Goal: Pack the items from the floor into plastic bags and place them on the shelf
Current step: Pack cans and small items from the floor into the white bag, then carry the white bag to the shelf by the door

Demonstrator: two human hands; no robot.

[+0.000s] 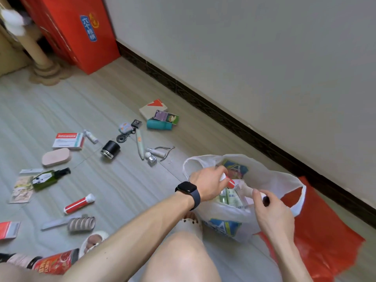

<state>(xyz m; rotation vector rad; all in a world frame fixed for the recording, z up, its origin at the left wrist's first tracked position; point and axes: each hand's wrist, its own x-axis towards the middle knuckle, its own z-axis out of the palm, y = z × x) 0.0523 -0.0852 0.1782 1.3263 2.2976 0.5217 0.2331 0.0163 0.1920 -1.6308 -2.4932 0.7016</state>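
A white plastic bag (270, 178) with a blue logo stands open on the floor in front of my knees. My left hand (209, 185), with a dark watch on the wrist, grips a red-and-white tube (228, 181) over the bag's mouth. My right hand (270, 212) pinches a small white item with a dark tip (263, 197) at the bag's near rim. Several small bottles (230, 197) lie inside the bag. Loose items are scattered on the floor to the left: a red-and-white tube (79, 203), a green pump bottle (49, 178), a black jar (110, 149).
A red plastic bag (317, 233) lies flat under and right of the white bag. The wall and dark skirting (244, 127) run close behind. A red carton (81, 33) and a beige post (34, 45) stand at far left. A teal bottle (159, 124), boxes and clippers lie further back.
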